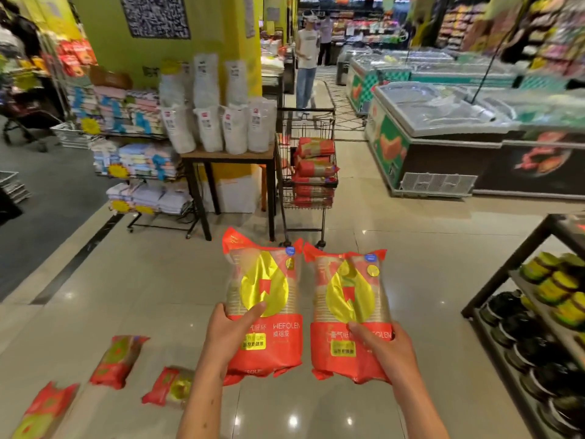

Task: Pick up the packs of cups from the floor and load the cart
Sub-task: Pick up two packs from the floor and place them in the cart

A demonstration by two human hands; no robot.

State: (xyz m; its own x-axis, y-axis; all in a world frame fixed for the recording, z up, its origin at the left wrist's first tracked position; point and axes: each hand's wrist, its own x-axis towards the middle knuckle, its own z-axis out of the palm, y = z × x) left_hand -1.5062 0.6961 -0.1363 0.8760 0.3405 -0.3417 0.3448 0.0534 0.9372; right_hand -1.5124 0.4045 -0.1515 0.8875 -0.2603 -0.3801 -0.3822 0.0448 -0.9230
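**Two packs in hand, the cart ahead: where this can go wrong**

I hold one red and gold plastic pack of paper cups point(264, 299) in my left hand point(229, 332) and a second pack of the same kind point(349, 312) in my right hand point(384, 345). Each hand is clamped on the lower part of its pack, thumb on the front and the other fingers behind. Both packs are lifted off the floor and stand almost upright, side by side, nearly touching.

The risk I see is the grip. The wrapper looks smooth and soft, and I hold each pack low with one hand only, so a pack may tilt forward or slip when I walk. If I squeeze harder, I think the cups inside could be crushed.

The black wire shopping cart point(308, 172) stands well ahead, just beside a dark wooden table point(228, 155) that carries white bags. The cart already holds a pile of red packs, so new ones put on top could slide off.

Three more red packs point(118, 359) lie on the beige tiled floor point(152, 280) at my left, close to my feet, and I could step on them. A black shelf with dark bowls point(538, 327) is at my right. A person point(306, 68) stands behind the cart in the aisle, far away.
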